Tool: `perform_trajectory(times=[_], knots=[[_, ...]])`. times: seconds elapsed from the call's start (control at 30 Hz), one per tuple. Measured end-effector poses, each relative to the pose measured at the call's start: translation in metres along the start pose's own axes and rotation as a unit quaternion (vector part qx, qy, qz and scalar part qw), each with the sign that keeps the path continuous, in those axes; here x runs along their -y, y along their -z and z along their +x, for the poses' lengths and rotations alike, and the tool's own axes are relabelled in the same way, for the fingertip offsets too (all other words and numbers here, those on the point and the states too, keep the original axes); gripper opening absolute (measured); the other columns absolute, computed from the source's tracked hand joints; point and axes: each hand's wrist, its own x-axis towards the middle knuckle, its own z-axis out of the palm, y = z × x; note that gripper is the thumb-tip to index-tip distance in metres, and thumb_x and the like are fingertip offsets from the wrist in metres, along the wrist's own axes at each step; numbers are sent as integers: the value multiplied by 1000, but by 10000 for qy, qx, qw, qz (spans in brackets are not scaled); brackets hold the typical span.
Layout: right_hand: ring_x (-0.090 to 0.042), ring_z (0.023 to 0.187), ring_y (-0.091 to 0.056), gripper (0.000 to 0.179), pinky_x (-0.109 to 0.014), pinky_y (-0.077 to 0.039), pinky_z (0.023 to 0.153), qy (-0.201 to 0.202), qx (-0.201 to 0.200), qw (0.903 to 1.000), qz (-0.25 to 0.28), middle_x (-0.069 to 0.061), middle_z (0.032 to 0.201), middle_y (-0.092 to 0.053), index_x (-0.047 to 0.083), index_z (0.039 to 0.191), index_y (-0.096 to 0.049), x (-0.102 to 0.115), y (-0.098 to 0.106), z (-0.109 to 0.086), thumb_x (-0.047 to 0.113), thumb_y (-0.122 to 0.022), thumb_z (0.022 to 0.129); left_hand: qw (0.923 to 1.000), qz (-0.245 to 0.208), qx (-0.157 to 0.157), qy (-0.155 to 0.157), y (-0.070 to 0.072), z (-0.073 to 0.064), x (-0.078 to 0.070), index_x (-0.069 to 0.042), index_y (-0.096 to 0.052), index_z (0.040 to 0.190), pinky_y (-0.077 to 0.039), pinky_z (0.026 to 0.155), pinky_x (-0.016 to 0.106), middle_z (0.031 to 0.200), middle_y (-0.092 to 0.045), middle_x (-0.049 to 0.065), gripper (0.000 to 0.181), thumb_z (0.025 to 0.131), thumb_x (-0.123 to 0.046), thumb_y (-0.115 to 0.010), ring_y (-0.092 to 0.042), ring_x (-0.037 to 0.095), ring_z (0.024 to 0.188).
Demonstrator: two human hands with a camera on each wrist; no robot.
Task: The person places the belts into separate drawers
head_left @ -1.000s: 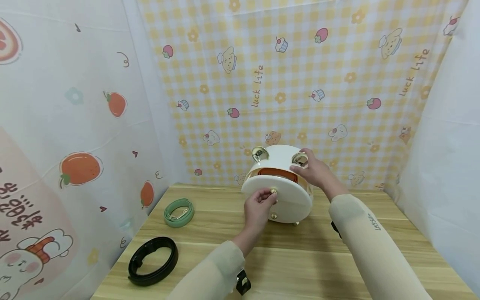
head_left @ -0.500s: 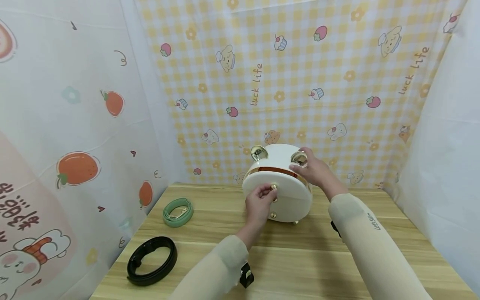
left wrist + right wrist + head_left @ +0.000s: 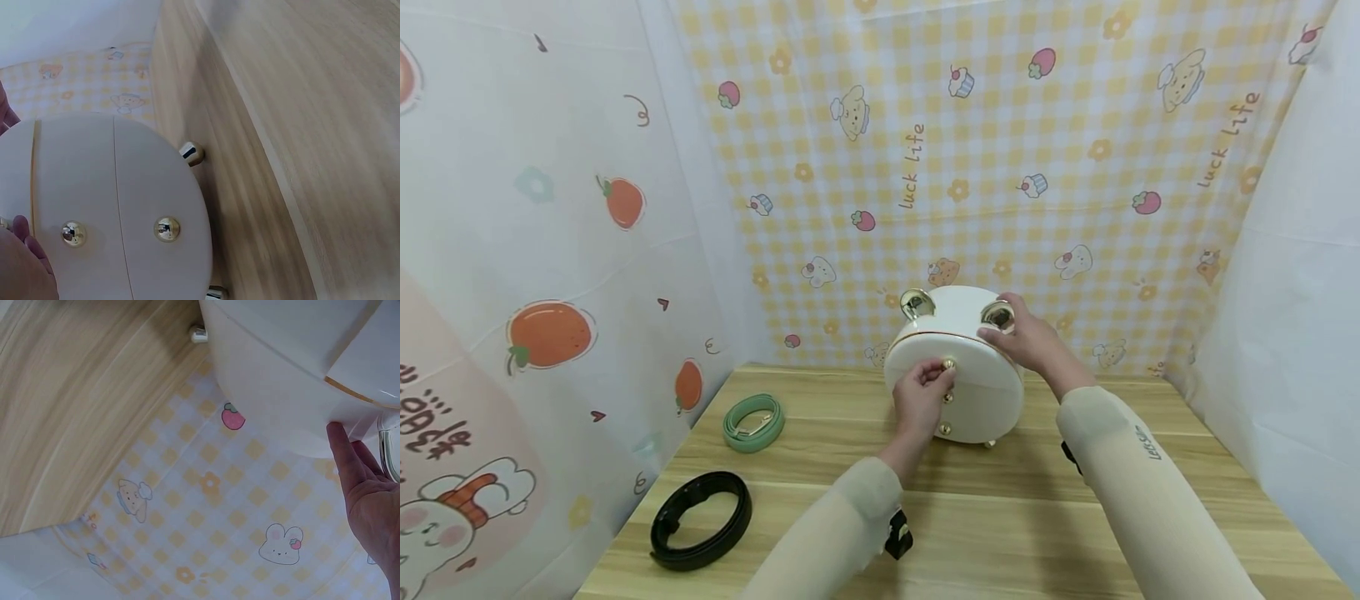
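A white round box shaped like an alarm clock, with small drawers and gold knobs on its front, stands on small feet. My left hand pinches the top knob between thumb and fingertips; two lower knobs, the middle one and the bottom one, are free. The top drawer sits almost flush, with a thin orange-gold line along its upper edge. My right hand rests on the box's upper right around the right gold bell, its fingers fairly straight against the white side.
A coiled green belt lies on the wooden table to the left. Nearer the front left is a coiled black belt. Patterned cloth hangs behind, with more cloth at both sides.
The top drawer, open with something orange showing inside, has been pushed in by my left hand until nearly flush. My right hand has stayed at the bell.
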Motion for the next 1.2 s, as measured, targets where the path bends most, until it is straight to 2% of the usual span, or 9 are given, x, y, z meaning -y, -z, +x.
perform_trajectory(times=[0.33,0.77,0.97,1.07,1.2], knots=[[-57,118,-50,82,-64,-41,96,18,-11,10000,10,-41,136,-45,11,156,-11,2,0,1,48,-56,99,9999,134,-33,-95,-2,7,0,-3,-72,99,-58,71,46,85,-72,3,16,84,-8,-78,-68,14,72],[-57,119,-49,83,-64,-41,96,-20,-23,10000,-28,-41,137,-44,11,156,-10,2,-1,3,49,-56,98,9993,351,26,-130,3,10,-1,-4,-72,97,-59,70,41,86,-72,3,16,84,-10,-79,-68,13,74],[-57,119,-49,83,-64,-41,97,-59,-10,10000,-44,-41,137,-44,11,156,-10,2,0,3,49,-56,98,9992,336,95,-184,3,11,-1,-1,-72,96,-59,70,43,85,-71,4,15,85,-9,-78,-68,13,72],[-57,119,-49,83,-64,-41,96,-85,1,9999,-57,-41,137,-43,11,156,-9,2,0,2,49,-56,98,9989,430,136,-141,3,12,0,-2,-72,95,-59,69,40,85,-71,3,15,85,-10,-79,-67,12,73],[-57,119,-49,84,-64,-42,96,-92,21,9999,-75,-41,137,-44,11,156,-9,1,0,2,50,-56,98,9981,561,205,-126,5,12,0,-3,-72,95,-58,66,30,85,-71,2,16,83,-10,-80,-66,11,74]])
